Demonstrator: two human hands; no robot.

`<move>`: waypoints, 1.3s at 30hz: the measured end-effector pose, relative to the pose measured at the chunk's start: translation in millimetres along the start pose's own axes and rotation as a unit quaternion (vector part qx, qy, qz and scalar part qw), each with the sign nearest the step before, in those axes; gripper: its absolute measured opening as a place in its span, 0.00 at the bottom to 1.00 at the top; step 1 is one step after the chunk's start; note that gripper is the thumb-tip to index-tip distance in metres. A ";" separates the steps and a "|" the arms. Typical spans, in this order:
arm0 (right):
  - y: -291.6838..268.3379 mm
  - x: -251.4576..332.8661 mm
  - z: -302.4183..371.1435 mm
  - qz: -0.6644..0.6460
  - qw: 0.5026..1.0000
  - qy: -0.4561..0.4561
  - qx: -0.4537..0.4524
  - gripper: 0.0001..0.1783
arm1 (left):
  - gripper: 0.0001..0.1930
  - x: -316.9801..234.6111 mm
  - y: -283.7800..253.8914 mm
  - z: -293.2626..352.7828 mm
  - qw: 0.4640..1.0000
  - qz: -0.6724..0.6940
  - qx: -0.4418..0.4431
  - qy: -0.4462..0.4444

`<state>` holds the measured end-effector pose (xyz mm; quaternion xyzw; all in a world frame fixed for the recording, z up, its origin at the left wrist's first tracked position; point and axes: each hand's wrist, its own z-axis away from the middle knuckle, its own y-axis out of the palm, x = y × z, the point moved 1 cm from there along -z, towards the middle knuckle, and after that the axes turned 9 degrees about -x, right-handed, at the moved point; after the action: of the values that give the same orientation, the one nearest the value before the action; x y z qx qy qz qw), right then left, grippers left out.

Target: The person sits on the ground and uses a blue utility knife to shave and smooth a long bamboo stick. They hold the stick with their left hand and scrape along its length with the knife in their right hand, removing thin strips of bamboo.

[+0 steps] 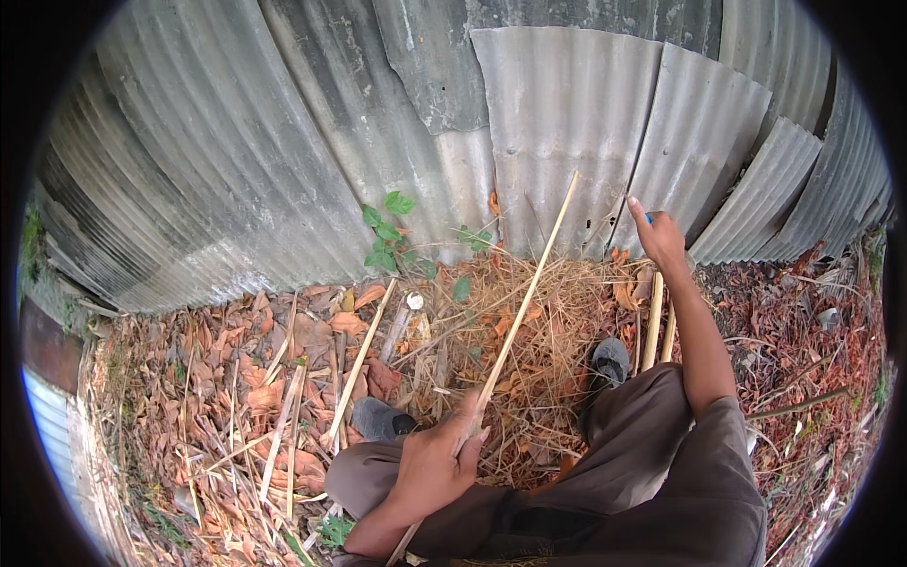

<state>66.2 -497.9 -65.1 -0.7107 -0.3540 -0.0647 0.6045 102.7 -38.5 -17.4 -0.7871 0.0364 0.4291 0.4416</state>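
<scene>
My left hand [433,465] is closed around the lower part of a long, thin, pale strip [529,295], which looks like split bamboo or wood. The strip slants up and away to the right, and its far tip overlaps the metal fence in the picture. Out to the right, away from the strip, my right hand [661,238] is raised with its fingers curled and the thumb pointing up. A small bit of blue shows at that grip; the rest of what it holds is hidden.
A corrugated metal fence [567,113] rises across the front, with a green-leaved plant [382,248] at its foot. Dry leaves [265,397] and straw cover the ground. More pale strips [365,359] lie at left, and thicker pieces [654,319] by my right leg. My shoes [609,361] stand apart.
</scene>
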 end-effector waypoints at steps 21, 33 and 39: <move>-16.1 98.9 141.4 -0.084 0.919 -0.380 0.071 0.40 | 0.21 1.4 22.0 -12.9 0.994 0.092 -0.060 -0.013; -20.0 104.3 128.5 -0.025 0.941 -0.336 0.026 0.44 | 0.27 -0.5 13.4 -2.9 0.999 -0.010 -0.036 0.003; -15.0 95.0 128.1 -0.020 0.917 -0.398 0.012 0.45 | 0.26 2.8 12.5 7.9 1.000 -0.006 -0.017 -0.004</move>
<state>84.8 -341.3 -36.9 -0.6631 -0.5802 0.2155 0.4209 93.9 -39.5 -29.6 -0.7930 0.0224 0.4297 0.4312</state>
